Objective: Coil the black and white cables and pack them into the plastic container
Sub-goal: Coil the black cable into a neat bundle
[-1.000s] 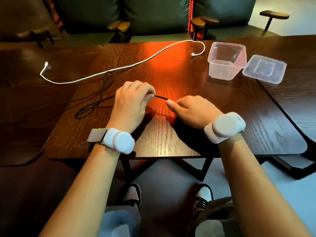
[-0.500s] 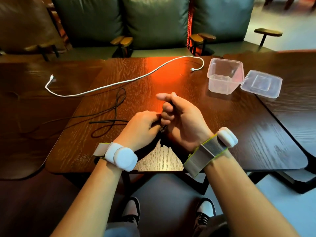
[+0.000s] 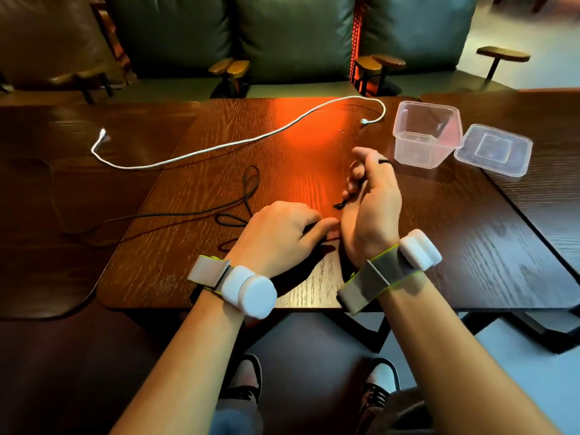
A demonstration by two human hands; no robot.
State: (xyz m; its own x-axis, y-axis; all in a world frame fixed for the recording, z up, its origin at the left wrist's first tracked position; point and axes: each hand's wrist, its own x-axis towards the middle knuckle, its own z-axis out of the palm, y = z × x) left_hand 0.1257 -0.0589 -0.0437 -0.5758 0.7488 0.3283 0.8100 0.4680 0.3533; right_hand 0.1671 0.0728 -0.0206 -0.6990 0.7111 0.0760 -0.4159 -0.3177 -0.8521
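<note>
Our right hand [image 3: 372, 202] is curled around the black cable [image 3: 248, 196], its plug end poking out below the fingers. Our left hand [image 3: 279, 237] pinches the same cable at the table's [image 3: 470, 246] near edge, the slack trailing left.

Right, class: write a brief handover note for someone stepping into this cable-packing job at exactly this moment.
Right hand: raised on edge, closed around the black cable, with a loop at the thumb and the plug end poking out by the fingers.
Left hand: low on the table, pinching the same cable beside the right wrist.
Most of the black cable lies loose to the left, partly off the table.
White cable: uncoiled across the far side, untouched.
Plastic container: open, nothing in it, lid beside it.
Done: first wrap started.
Left: finish coiling black, coil white, pack both.
</note>
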